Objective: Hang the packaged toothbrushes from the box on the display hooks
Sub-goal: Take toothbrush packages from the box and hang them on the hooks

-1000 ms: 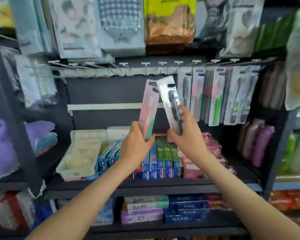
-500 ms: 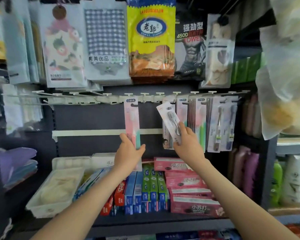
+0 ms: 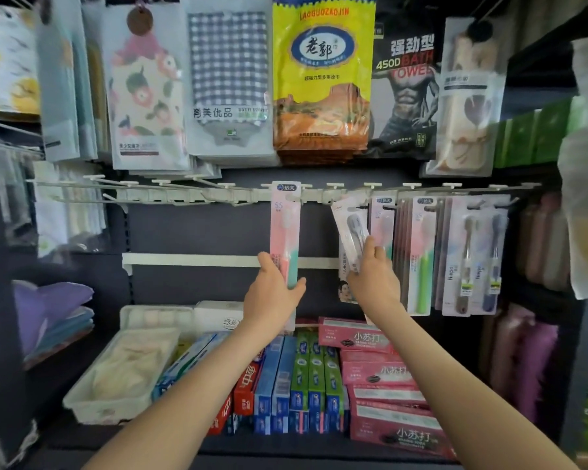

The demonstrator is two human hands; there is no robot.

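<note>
My left hand (image 3: pixel 272 295) grips the lower end of a pink toothbrush pack (image 3: pixel 285 225), held upright with its top at the white hook rail (image 3: pixel 197 195). My right hand (image 3: pixel 375 279) pinches a clear pack with a grey toothbrush (image 3: pixel 350 232), tilted left, its top edge up against a hook on the same rail. To the right, several packaged toothbrushes (image 3: pixel 421 252) hang from the hooks. The hooks left of the pink pack are bare. No box shows in view.
Towel and bath-cloth packs (image 3: pixel 319 79) hang just above the rail. Below, a shelf holds toothpaste boxes (image 3: pixel 306 378), pink boxes (image 3: pixel 384 378) and a white tray (image 3: pixel 116 371). Bottles (image 3: pixel 537 351) stand at the right, folded purple cloth (image 3: pixel 48 310) at the left.
Both hands rose from above the toothpaste shelf to the hook rail. The pink pack went from tilted to upright at the rail; the grey pack's top reached a hook.
</note>
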